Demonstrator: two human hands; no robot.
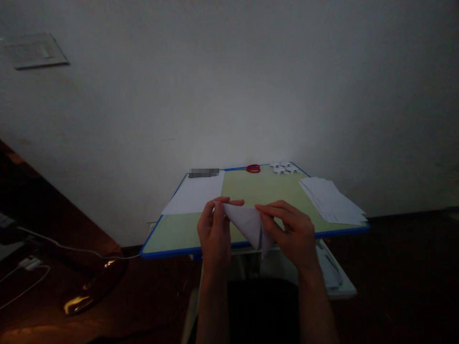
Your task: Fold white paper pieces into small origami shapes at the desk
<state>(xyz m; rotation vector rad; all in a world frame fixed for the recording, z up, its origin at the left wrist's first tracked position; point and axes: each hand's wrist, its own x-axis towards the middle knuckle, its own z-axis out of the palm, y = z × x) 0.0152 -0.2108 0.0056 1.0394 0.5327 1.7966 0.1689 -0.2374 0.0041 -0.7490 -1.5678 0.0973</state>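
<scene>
Between my two hands is a folded piece of white paper (247,223), held up just above the table's front edge. Its shape is triangular, with points hanging downward. My left hand (215,231) pinches its left corner between thumb and fingers. The fingertips of my right hand (290,229) grip the top edge near the right side, and part of the paper is hidden behind them.
The pale green table (247,188) has a blue rim. A white sheet (197,196) lies at left below a dark, blurred object (203,173). Red-handled scissors (253,168) and several small folded paper pieces (283,168) lie at the back. A paper stack (332,200) rests at right.
</scene>
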